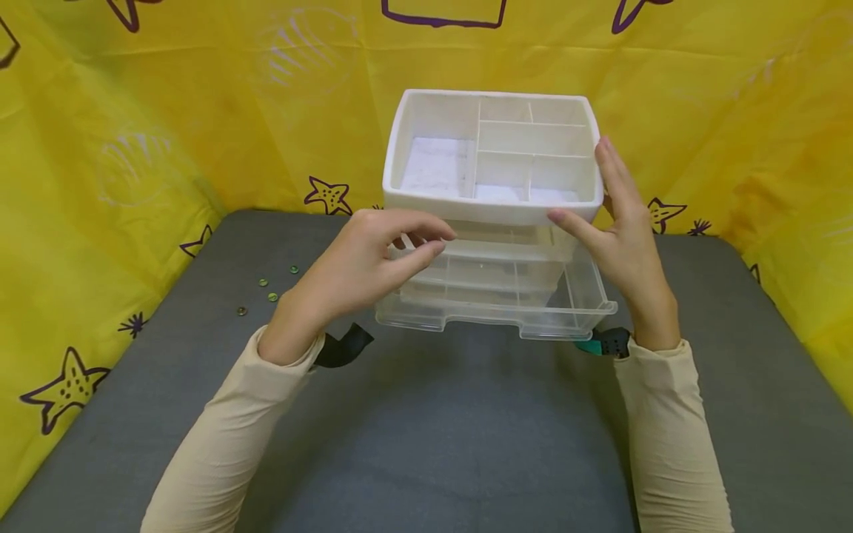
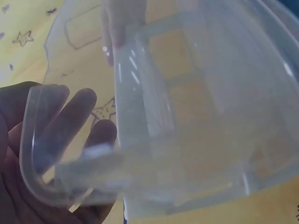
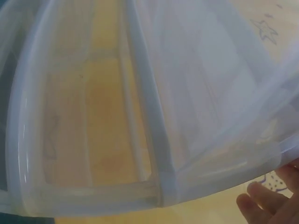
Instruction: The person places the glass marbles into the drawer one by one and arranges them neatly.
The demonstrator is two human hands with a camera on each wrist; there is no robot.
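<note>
A small plastic drawer organizer [image 1: 489, 211] has a white top tray [image 1: 433, 201] divided into compartments and see-through drawers below. Its lowest clear drawer [image 1: 480, 314] sticks out toward me. My right hand [image 1: 626, 237] holds the tray's right front corner, thumb on the front rim and fingers along the side. Before the left part of the front, my left hand [image 1: 366, 259] has loosely bent fingers, thumb near the forefinger, and no object shows between them. Through clear plastic [image 2: 187, 116], the left wrist view shows those fingers spread apart.
Several small green, button-like discs [image 1: 272, 297] lie on the grey tabletop [image 1: 453, 444] left of the organizer. Yellow cloth [image 1: 286, 141] with drawn starfish hangs behind the table and along both sides. Dark straps [image 1: 343, 348] are at both wrists.
</note>
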